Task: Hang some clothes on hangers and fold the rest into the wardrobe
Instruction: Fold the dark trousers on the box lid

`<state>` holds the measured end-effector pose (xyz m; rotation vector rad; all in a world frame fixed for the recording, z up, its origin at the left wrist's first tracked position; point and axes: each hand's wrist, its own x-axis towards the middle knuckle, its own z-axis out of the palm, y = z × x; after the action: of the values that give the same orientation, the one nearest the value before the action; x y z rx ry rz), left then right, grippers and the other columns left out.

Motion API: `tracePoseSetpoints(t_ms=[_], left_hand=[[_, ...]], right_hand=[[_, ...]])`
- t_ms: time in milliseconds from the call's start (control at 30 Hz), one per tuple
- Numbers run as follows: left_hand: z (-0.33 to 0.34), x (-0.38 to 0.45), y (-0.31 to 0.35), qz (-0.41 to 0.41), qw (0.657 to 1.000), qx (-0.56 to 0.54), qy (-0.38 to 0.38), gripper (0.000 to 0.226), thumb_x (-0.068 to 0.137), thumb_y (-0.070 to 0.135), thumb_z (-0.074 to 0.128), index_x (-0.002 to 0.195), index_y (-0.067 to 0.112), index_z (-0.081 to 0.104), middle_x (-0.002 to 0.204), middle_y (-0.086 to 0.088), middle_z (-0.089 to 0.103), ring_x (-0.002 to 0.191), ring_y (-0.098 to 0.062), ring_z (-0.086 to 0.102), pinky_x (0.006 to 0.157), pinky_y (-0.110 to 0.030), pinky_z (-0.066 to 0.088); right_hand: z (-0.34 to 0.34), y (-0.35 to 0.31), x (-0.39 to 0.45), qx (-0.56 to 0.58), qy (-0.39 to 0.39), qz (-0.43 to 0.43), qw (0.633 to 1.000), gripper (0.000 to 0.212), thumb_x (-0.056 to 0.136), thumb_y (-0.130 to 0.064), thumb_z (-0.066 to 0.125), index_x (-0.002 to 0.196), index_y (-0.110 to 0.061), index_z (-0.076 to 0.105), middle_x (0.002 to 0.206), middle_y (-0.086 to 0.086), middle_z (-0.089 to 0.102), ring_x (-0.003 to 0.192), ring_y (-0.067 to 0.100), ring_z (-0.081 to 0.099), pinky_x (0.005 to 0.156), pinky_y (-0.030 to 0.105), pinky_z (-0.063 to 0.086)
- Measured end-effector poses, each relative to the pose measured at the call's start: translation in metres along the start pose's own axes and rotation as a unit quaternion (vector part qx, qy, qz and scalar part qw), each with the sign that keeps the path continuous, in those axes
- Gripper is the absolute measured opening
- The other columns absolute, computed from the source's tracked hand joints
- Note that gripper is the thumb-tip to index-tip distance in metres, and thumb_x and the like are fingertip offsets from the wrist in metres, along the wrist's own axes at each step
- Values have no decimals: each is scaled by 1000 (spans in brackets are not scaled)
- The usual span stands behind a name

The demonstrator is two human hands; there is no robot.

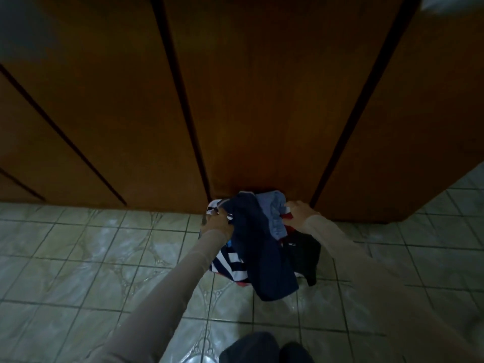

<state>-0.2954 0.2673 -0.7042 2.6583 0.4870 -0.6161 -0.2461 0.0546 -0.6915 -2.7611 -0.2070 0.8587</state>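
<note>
Where wardrobe (235,100) stands, tiled floor (78,258).

A pile of clothes (264,242) sat on the tiled floor (78,258) against the closed brown wardrobe (235,100). The left hand (218,222) gripped the pile's left side by a striped garment (230,265), while the right hand (300,212) held its right edge, both arms in pale sleeves (162,292). A dark navy garment (264,260) draped over the top and down the front

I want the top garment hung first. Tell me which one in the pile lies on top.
The dark navy garment: it drapes over the striped one and the black one, running from the pile's top down onto the floor.
</note>
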Motion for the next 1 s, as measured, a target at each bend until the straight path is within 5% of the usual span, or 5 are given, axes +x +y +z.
tracePoseSetpoints(t_ms=[567, 733, 1000], left_hand=[[212, 166, -68, -4, 987, -34, 155, 80, 93, 49, 47, 150, 27, -4, 156, -15, -17, 144, -33, -13, 115, -56, 2], [234, 176, -77, -23, 983, -38, 178, 90, 90, 58, 43, 147, 28, -19, 154, -18, -20, 143, -35, -15, 113, -56, -1], [199, 171, -66, -27, 981, -64, 182, 97, 85, 64, 47, 148, 26, -16, 154, -21, -18, 142, -37, -16, 112, -58, -2]], right_hand=[[213, 67, 171, 38, 77, 5, 996, 86, 91, -57, 44, 150, -19, -6, 158, 6, 5, 143, 28, 14, 114, 47, 18], [231, 75, 171, 32, 92, 13, 995, 87, 91, -59, 42, 150, -18, -7, 158, 8, 0, 144, 28, 7, 115, 50, 14], [208, 85, 164, 69, 128, 23, 989, 88, 86, -57, 52, 150, -25, 1, 156, 8, 7, 142, 32, 11, 114, 53, 15]])
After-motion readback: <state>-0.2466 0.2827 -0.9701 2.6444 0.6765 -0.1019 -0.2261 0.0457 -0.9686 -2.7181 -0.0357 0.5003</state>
